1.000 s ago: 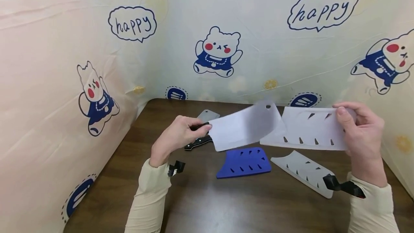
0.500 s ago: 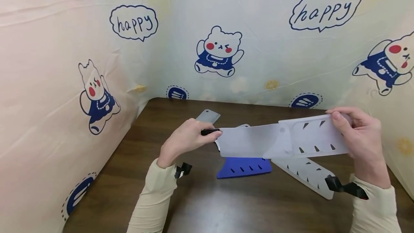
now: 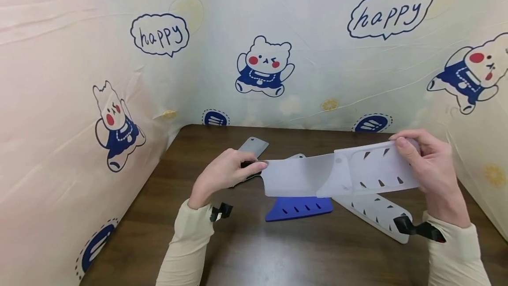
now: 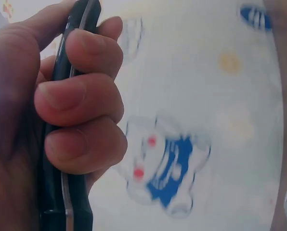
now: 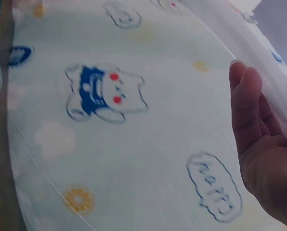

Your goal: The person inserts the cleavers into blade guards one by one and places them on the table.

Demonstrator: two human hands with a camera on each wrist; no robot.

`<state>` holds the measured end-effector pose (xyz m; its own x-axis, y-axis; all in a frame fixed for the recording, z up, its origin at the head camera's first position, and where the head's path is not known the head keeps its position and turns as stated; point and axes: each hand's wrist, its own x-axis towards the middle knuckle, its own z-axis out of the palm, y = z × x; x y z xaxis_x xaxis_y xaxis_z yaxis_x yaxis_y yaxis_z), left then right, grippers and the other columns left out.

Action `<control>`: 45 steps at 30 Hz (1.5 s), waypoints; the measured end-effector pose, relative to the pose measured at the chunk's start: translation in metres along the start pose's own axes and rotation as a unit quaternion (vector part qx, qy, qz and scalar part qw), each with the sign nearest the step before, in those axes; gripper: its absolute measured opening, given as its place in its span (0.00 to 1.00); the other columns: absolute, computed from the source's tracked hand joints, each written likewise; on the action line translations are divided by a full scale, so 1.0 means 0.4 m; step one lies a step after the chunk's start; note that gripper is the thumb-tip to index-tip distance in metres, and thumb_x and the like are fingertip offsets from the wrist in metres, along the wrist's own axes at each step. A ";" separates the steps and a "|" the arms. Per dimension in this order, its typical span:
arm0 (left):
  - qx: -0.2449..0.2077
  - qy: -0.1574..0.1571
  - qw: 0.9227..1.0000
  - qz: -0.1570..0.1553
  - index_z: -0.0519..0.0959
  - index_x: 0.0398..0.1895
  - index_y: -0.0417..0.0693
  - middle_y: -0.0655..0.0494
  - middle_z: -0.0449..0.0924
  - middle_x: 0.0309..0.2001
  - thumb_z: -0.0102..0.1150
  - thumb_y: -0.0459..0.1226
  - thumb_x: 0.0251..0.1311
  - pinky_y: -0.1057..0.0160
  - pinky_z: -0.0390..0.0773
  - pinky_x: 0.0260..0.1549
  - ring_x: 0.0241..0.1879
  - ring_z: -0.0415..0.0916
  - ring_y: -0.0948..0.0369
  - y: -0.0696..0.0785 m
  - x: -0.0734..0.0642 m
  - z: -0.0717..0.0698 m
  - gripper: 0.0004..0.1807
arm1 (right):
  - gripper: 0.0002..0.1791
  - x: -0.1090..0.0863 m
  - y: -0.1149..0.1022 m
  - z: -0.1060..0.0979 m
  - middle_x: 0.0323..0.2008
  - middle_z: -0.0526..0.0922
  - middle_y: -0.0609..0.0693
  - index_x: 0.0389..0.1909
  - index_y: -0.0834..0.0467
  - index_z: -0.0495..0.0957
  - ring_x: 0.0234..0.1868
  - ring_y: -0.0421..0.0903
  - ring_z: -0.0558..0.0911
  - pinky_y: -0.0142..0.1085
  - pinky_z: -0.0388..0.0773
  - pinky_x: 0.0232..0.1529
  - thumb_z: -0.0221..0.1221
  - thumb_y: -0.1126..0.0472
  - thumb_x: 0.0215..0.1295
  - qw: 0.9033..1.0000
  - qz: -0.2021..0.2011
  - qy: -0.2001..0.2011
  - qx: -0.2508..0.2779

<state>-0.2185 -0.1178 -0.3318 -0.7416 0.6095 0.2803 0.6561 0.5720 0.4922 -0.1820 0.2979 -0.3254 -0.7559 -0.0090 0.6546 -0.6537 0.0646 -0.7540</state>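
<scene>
My left hand (image 3: 226, 173) grips a cleaver by its black handle (image 4: 51, 197); in the left wrist view the fingers curl round that handle. The broad blade of the cleaver (image 3: 291, 178) points right, nearly level above the table. Its far end sits within the mouth of a white slotted blade sheath (image 3: 375, 167), the blade's hole showing faintly through the plastic. At the sheath's other end, my right hand (image 3: 434, 164) pinches it, thumb on the near face. The right wrist view catches only part of the pale sheath (image 5: 259, 62) beside the fingers.
A blue slotted sheath (image 3: 299, 211) lies on the brown table (image 3: 258, 250) below the cleaver, partly covered by it. To its right lies a grey-white sheath (image 3: 377, 215). Behind the left hand rests another cleaver (image 3: 255, 145); a further blade tip (image 3: 299, 156) peeks out. Printed cloth walls surround the table.
The cleaver has swung from a tilt to nearly level, and its far end has gone into the white sheath's mouth. In the last half second both hands have shifted slightly.
</scene>
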 end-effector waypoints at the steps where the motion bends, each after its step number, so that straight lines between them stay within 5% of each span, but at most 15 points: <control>1: -0.001 -0.005 1.000 0.008 0.82 0.30 0.58 0.68 0.67 0.17 0.56 0.51 0.68 0.70 0.64 0.21 0.18 0.64 0.69 0.007 0.004 0.007 0.13 | 0.09 0.000 0.002 0.007 0.32 0.86 0.47 0.42 0.73 0.78 0.24 0.37 0.85 0.28 0.77 0.19 0.53 0.79 0.64 1.000 0.010 -0.012 -0.020; 5: 0.011 -0.015 0.999 0.030 0.82 0.31 0.54 0.67 0.62 0.16 0.55 0.50 0.69 0.71 0.61 0.21 0.16 0.58 0.71 0.037 0.020 0.030 0.14 | 0.08 -0.003 0.016 0.050 0.36 0.84 0.42 0.44 0.69 0.79 0.27 0.36 0.83 0.30 0.78 0.18 0.54 0.75 0.66 0.992 0.030 -0.044 -0.113; 8: 0.027 0.000 1.000 0.016 0.81 0.29 0.54 0.67 0.61 0.16 0.56 0.51 0.68 0.71 0.60 0.21 0.16 0.57 0.71 0.045 0.021 0.032 0.15 | 0.08 -0.010 0.021 0.081 0.37 0.83 0.38 0.44 0.67 0.79 0.28 0.35 0.82 0.31 0.79 0.20 0.56 0.73 0.66 0.986 0.049 -0.020 -0.159; 12: 0.032 -0.006 0.999 0.013 0.81 0.29 0.53 0.67 0.63 0.16 0.55 0.51 0.68 0.71 0.60 0.19 0.16 0.59 0.70 0.052 0.024 0.039 0.16 | 0.07 -0.025 0.028 0.129 0.38 0.83 0.35 0.44 0.66 0.80 0.28 0.36 0.81 0.31 0.79 0.21 0.56 0.70 0.68 0.984 0.069 -0.001 -0.162; 18: 0.043 -0.018 0.999 0.003 0.72 0.21 0.52 0.65 0.54 0.14 0.53 0.53 0.69 0.70 0.54 0.17 0.13 0.52 0.70 0.059 0.027 0.051 0.21 | 0.08 -0.042 0.040 0.189 0.38 0.81 0.34 0.45 0.61 0.80 0.28 0.37 0.82 0.35 0.81 0.23 0.56 0.66 0.70 0.983 0.088 -0.012 -0.161; 28: 0.069 -0.004 0.998 0.007 0.75 0.24 0.54 0.65 0.54 0.14 0.54 0.54 0.68 0.70 0.55 0.17 0.13 0.52 0.69 0.061 0.011 0.037 0.19 | 0.08 -0.048 0.039 0.208 0.40 0.80 0.36 0.46 0.59 0.80 0.31 0.40 0.82 0.38 0.81 0.24 0.56 0.62 0.71 0.981 0.108 -0.028 -0.158; 37: 0.018 -0.085 0.996 0.011 0.78 0.31 0.55 0.66 0.59 0.16 0.56 0.52 0.67 0.71 0.57 0.17 0.14 0.53 0.71 0.035 -0.014 0.044 0.14 | 0.08 -0.059 0.041 0.162 0.42 0.80 0.42 0.47 0.53 0.79 0.36 0.38 0.79 0.35 0.81 0.28 0.57 0.63 0.70 0.953 0.107 -0.181 -0.217; 45: 0.022 -0.184 0.983 -0.018 0.79 0.49 0.55 0.67 0.75 0.28 0.57 0.51 0.67 0.71 0.70 0.23 0.22 0.68 0.71 0.015 -0.035 0.054 0.15 | 0.09 -0.078 0.080 0.138 0.42 0.82 0.48 0.47 0.50 0.79 0.37 0.37 0.77 0.31 0.76 0.33 0.57 0.64 0.70 0.930 0.103 -0.273 -0.224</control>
<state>-0.2013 -0.1111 -0.3507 -0.6688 0.7412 -0.0575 0.6418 0.6147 0.4585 -0.1813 0.2450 -0.3729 -0.8489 -0.4477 0.2812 -0.5051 0.5298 -0.6813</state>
